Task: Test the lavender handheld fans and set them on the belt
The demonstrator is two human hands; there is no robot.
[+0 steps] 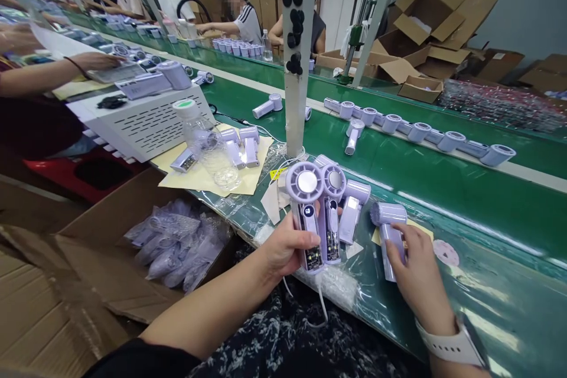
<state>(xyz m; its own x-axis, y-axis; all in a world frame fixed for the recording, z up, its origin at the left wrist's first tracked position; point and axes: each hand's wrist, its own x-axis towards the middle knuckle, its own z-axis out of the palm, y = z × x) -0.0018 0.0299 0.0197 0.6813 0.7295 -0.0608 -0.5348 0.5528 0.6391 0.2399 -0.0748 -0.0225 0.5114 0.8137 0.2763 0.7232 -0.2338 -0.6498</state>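
My left hand (283, 245) is closed round the handle of a lilac handheld fan (305, 182), held upright with a lit number on its display and its circuit board showing. A white cable (322, 298) hangs below it. Close against it stands a second lilac fan (333, 180), also with a bare board; I cannot tell whether the same hand grips it. My right hand (416, 269) has thumb and fingers on the handle of another fan (392, 212), which lies on the green bench. Between them another lilac fan (354, 192) lies by the upright ones.
A steel post (295, 100) rises in front. Left are a plastic bottle (212, 153), fans on yellow paper (259, 180), a white vented box (146, 118) and a carton (101, 218) of bagged fans. Fans line the green conveyor (248, 85). Other people sit along it.
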